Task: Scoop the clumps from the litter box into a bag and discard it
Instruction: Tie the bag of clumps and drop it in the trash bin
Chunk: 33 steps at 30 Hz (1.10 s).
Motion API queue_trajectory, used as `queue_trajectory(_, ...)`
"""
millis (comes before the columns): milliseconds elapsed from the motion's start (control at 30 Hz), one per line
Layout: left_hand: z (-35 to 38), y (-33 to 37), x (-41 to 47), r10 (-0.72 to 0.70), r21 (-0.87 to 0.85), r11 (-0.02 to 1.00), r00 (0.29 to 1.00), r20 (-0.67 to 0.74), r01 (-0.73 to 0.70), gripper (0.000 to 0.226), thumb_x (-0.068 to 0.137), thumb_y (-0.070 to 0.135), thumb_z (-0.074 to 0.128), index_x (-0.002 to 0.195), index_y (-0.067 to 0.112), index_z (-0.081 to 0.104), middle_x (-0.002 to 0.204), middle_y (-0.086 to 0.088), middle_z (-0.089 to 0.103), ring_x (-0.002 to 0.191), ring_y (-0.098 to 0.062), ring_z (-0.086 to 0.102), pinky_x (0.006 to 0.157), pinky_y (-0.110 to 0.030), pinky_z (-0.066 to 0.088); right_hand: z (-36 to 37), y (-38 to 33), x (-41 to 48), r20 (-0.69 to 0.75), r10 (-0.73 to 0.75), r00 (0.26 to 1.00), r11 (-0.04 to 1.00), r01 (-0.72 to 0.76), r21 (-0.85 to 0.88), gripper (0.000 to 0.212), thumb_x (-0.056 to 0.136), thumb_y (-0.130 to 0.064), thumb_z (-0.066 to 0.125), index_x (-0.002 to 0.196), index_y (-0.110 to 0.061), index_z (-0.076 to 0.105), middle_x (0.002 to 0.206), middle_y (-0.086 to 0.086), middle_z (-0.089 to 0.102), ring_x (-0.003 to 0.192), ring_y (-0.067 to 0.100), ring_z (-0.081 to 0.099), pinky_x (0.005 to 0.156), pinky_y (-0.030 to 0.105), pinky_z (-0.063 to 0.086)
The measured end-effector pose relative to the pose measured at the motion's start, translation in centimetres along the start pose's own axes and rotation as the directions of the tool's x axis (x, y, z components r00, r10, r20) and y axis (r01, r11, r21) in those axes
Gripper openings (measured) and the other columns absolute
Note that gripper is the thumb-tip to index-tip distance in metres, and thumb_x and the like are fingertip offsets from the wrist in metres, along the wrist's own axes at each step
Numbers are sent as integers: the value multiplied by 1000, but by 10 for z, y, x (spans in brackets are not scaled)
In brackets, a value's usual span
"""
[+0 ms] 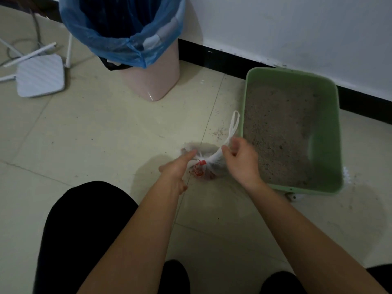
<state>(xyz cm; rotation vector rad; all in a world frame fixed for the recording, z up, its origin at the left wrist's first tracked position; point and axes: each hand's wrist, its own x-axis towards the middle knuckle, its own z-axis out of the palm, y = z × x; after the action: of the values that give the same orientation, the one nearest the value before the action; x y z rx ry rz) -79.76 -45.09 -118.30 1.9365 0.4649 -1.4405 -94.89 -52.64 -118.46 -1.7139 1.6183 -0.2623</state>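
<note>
Ties off plastic bag (pixel 203 171) beside green litter box (pixel 293 71), pinching handle loop (pixel 234 122) in right hand (pixel 241 161), left hand (pixel 176 168) at bag's neck, grip unclear; likely needs cinching, then blue-lined bin (pixel 153 81).

The left forearm (pixel 135 236) and right forearm (pixel 297 230) are uncovered up to the left grip (pixel 176 168) and right grip (pixel 241 162). Plain black trousers (pixel 84 230) cover the left thigh and knee; the same black cloth shows at the lower right corner. Two rounded black toe shapes (pixel 177 276) (pixel 280 283) at the bottom edge: shoes or socks, too dark to tell.
</note>
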Motion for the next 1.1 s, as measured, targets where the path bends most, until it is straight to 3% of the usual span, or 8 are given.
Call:
queue_trajectory(100,2,-8,6,4,-7,1000,993,119,-3,64,72,47,80,120,13,53,91,-12,59,69,-20,63,49,-26,44,9,6,5,133,32,991,983,-8,-181,28,95,-33,59,104,-12,74,98,6,74,84,17,68,78,21,50)
queue_trajectory(300,5,3,9,279,-347,920,926,253,-182,33,78,32,78,103,13,67,95,-6,74,88,-20,70,77,-30,55,29,-3,17,197,55,979,966,-3,-258,37,98,-30,53,127,-10,61,124,14,64,113,31,61,99,35,47)
queue_trajectory(467,12,-1,13,421,-427,847,890,176,-316,37,78,-11,68,113,-8,57,95,-19,68,85,-24,68,74,-26,58,46,-3,19,46,186,982,952,-191,240,37,93,-20,64,129,-15,58,124,1,67,117,18,60,102,25,41)
queue_trajectory(667,14,-8,39,365,-342,864,928,-79,-369,8,79,-5,71,85,1,71,78,-9,68,76,-20,66,63,-22,52,57,-8,19,215,358,908,701,-414,581,50,87,-20,74,133,-7,58,124,7,66,96,14,62,91,27,51)
queue_trajectory(767,17,-8,40,331,-354,865,935,-131,-356,20,85,5,71,103,-3,70,78,-5,67,57,-3,61,53,-16,51,65,2,20,269,315,910,761,-412,502,40,89,-27,71,125,-9,65,124,6,67,105,16,63,99,32,51)
queue_trajectory(933,27,-7,39,315,-380,877,949,-3,-292,53,87,6,69,137,8,49,121,-13,65,102,-27,66,90,-40,55,68,8,20,101,160,982,913,-186,364,38,88,-34,71,120,-14,70,112,1,72,97,11,65,93,28,52)
queue_trajectory(1033,29,-6,47,252,-413,883,968,10,-225,72,83,7,74,144,5,36,125,-17,60,98,-31,67,81,-42,58,69,10,23,9,87,996,943,-86,323,32,87,-36,72,113,-17,74,105,-2,73,89,8,68,87,24,54)
queue_trajectory(1100,29,-6,51,236,-399,891,972,-2,-217,42,85,12,73,121,-4,57,109,-21,68,76,-25,69,61,-31,58,68,11,24,29,86,996,949,-90,302,30,86,-36,73,108,-16,75,101,-1,74,87,9,68,86,25,55)
